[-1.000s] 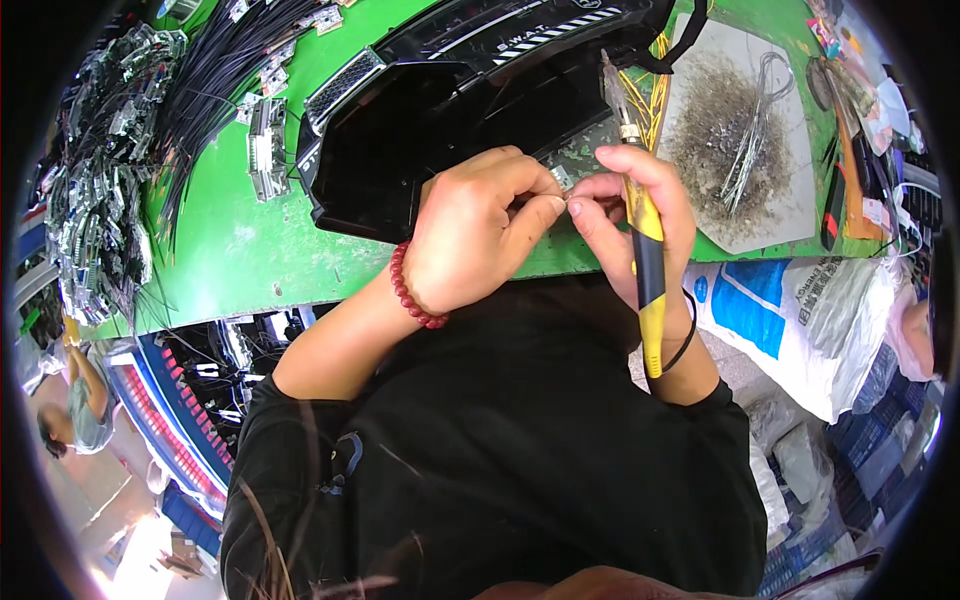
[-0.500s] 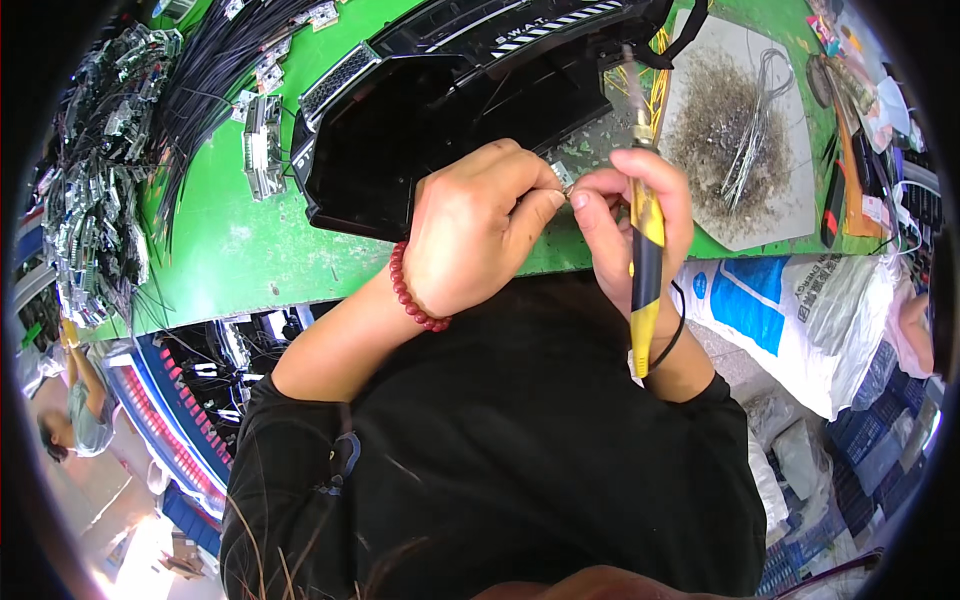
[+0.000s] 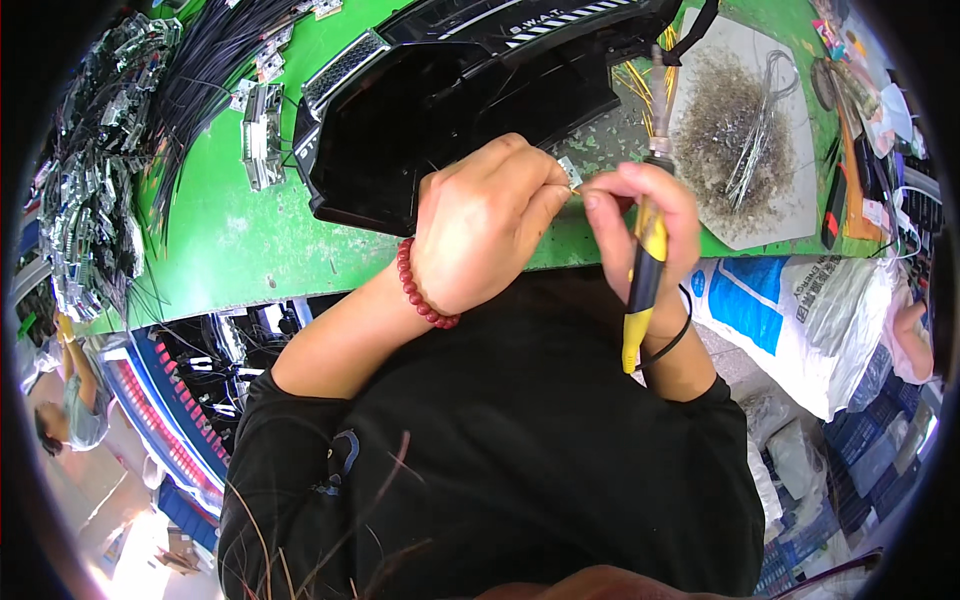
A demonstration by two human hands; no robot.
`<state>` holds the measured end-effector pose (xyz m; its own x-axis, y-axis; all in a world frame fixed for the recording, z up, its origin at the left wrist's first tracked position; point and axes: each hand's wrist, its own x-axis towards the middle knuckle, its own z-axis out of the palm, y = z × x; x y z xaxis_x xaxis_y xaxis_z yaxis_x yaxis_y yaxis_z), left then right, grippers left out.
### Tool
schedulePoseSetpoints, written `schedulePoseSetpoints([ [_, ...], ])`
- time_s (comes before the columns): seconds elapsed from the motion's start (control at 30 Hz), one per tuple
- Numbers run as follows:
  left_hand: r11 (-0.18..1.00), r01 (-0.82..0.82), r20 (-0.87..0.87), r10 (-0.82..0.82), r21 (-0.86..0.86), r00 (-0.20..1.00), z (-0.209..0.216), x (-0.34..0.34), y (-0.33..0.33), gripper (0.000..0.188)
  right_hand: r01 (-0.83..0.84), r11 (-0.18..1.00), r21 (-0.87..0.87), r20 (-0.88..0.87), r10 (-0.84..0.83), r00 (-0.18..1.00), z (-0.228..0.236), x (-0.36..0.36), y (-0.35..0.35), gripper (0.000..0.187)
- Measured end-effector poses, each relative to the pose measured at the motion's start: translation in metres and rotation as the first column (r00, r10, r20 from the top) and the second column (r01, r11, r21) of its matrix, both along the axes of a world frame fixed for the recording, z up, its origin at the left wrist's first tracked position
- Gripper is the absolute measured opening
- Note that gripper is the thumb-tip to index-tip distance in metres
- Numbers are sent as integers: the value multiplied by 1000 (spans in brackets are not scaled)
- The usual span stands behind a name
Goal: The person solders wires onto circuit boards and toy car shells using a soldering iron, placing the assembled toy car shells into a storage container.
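Note:
My left hand (image 3: 490,225), with a red bead bracelet at the wrist, is closed in a pinch on a thin yellow wire (image 3: 575,188), of which only a short end shows. Against my right palm lies a yellow-and-black soldering iron (image 3: 648,270), its metal end pointing away from me. My right hand (image 3: 665,215) wraps round its handle, while its thumb and forefinger are at the wire's end; whether they grip it I cannot tell. Just beyond both hands sits a black plastic shell (image 3: 385,120), open side up, with a small light-coloured piece (image 3: 568,168) near the fingertips.
More yellow wires (image 3: 640,85) lie beyond the iron. A pale board (image 3: 795,200) at right carries solder crumbs and coiled silvery wire. Metallic parts with black leads (image 3: 110,170) pile up at left on the green table (image 3: 225,260). White sacks (image 3: 800,330) stand below its right edge.
The iron's metal end has swung to the right and its rear end slightly left. My fingertips have drawn a little apart, and a yellow wire end shows between them.

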<state>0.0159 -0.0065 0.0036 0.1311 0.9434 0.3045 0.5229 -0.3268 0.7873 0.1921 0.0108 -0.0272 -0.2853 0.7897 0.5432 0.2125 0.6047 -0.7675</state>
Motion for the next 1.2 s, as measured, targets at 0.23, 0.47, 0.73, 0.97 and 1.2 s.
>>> schedulePoseSetpoints([
  [0.23,999,-43,-128,43,4,991,-2,-1,0,10,-55,997,61,389,27,921,19,5,27,42],
  [0.47,999,-2,-126,7,40,992,-5,1,1,11,-78,985,153,522,-13,853,17,7,19,35],
  [0.73,995,32,-274,-4,95,962,-16,10,4,13,161,979,121,449,-199,871,6,4,-3,45],
  [0.97,997,47,-445,-15,62,895,-6,17,8,8,185,978,94,390,-207,897,4,7,-3,49],
  [1.2,997,55,-463,-29,44,886,-2,22,12,7,167,983,-69,59,-163,985,0,22,-7,32],
])
